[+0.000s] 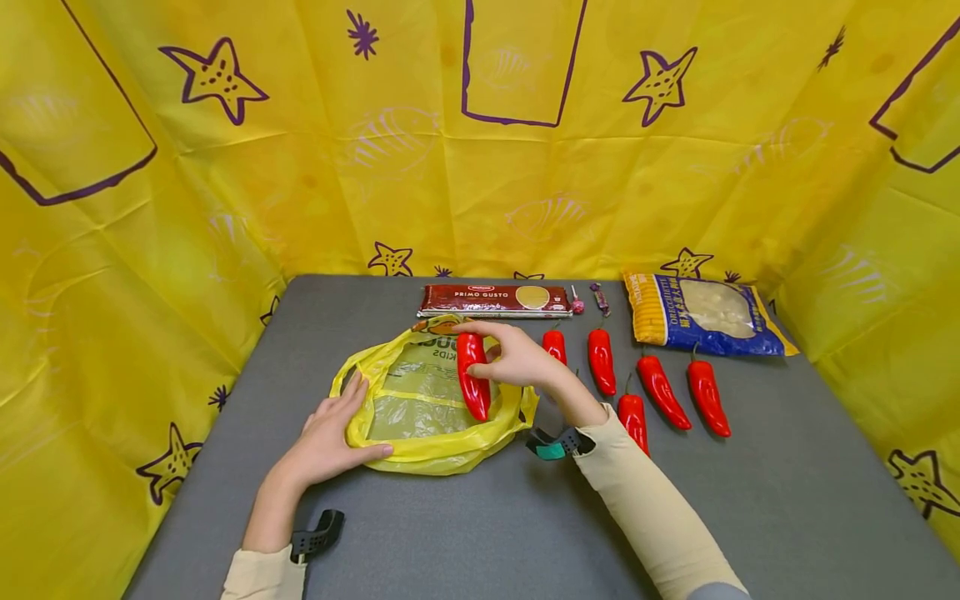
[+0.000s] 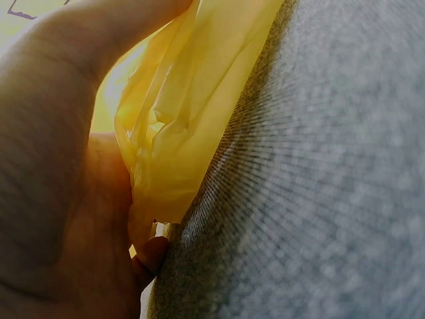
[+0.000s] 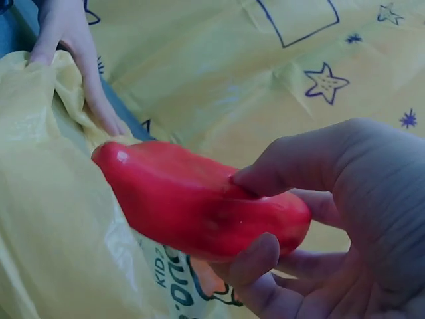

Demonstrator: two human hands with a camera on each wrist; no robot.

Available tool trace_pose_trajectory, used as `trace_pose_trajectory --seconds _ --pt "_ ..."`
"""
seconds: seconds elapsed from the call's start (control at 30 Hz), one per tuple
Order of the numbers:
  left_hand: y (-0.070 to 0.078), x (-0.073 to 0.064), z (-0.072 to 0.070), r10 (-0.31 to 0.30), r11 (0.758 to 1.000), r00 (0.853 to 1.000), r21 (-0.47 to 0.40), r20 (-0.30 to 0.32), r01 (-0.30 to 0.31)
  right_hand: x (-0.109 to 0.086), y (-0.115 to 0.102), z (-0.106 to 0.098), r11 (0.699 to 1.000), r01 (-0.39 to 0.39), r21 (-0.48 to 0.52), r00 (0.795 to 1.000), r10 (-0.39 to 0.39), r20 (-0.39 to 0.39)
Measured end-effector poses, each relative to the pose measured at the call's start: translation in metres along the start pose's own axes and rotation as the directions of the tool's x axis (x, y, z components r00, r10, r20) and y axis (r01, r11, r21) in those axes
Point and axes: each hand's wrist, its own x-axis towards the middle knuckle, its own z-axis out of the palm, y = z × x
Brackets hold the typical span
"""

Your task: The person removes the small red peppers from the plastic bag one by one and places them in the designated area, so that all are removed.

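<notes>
A yellow plastic bag [image 1: 442, 460] lies on the grey table with its mouth spread wide. My left hand [image 1: 330, 437] rests against its left side, fingers fairly straight and thumb along the near rim. In the left wrist view, the bag's thin yellow film [image 2: 192, 113] bulges beside the palm. Over the bag's mouth, my right hand [image 1: 519, 357] pinches a glossy red chili pepper [image 1: 472, 379] between thumb and fingers. The right wrist view shows this pepper [image 3: 192, 199] level with the bag's rim, its tip toward the left hand.
Several more red peppers [image 1: 657, 392] lie right of the bag, one partly behind my right wrist. Farther back are a brown Primo Gusto packet [image 1: 487, 300], a lollipop [image 1: 577, 305], a small wrapped candy [image 1: 600, 298] and a blue-and-yellow orecchiette bag [image 1: 675, 337]. Yellow cloth [image 1: 480, 192] surrounds the table.
</notes>
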Motion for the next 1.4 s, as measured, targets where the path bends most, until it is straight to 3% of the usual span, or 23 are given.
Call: trace_pose_trajectory --seconds 0.2,0.73,0.97,1.23,1.4 --pt "0.002 0.0 0.0 0.001 1.0 1.0 -0.002 0.002 -0.001 -0.012 0.005 -0.005 0.996 0.091 -0.015 0.996 -0.092 -0.021" --pt "0.004 0.0 -0.001 -0.004 1.0 1.0 -0.002 0.009 0.004 -0.056 0.015 -0.02 0.987 -0.012 0.16 0.982 0.041 -0.183" --pt "0.004 0.0 -0.001 -0.008 1.0 1.0 -0.001 0.01 0.008 -0.076 0.022 -0.027 0.987 -0.063 0.146 0.96 0.1 -0.261" --pt "0.005 0.0 -0.002 -0.005 1.0 1.0 -0.003 0.009 0.005 -0.101 0.031 -0.038 0.969 -0.097 0.225 0.957 0.154 -0.248" --pt "0.005 0.0 -0.002 -0.003 1.0 1.0 -0.006 0.009 0.003 -0.121 0.039 -0.047 0.976 -0.142 0.167 0.94 0.186 -0.288"
